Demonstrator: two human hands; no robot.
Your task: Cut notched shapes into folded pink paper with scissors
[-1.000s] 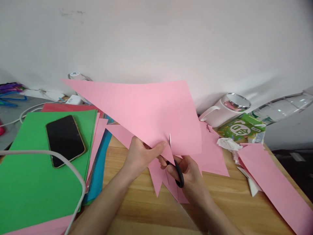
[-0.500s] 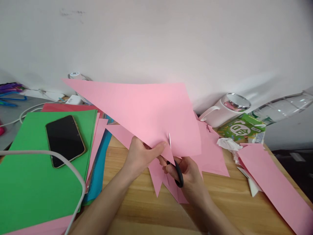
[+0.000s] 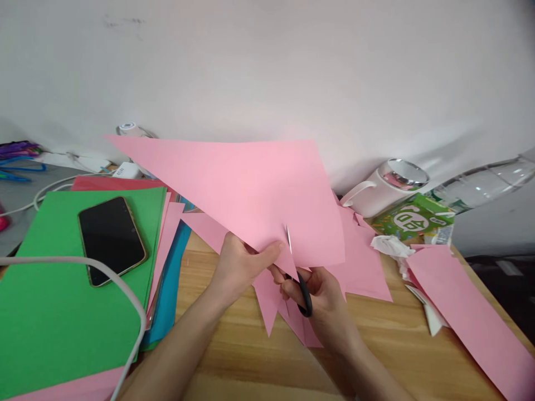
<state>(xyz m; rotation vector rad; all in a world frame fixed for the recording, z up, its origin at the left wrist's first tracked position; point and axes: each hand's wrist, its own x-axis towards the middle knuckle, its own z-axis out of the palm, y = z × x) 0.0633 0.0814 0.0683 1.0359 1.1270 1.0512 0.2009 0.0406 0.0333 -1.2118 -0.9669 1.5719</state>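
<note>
A large pink sheet [image 3: 251,184] is held up over the bench [image 3: 234,345], above loose pink pieces [image 3: 365,264], and its near edge is pinched by the left hand [image 3: 238,267], thumb on top. The black-handled scissors [image 3: 307,298] are grasped by the right hand [image 3: 324,292], fingers curled at the handle. The scissors lie just to the right of the left thumb, their long axis running away from the person with the tip leaning left, and one blade is seen over the sheet, in a slit from its near edge; how far the blades are parted cannot be told. The sheet spreads ahead of both hands, the slit lying between them. Compared with a second ago, the blade tip has been shifted slightly left and away, and the sheet's far right corner slightly left; both grips are unchanged.
</note>
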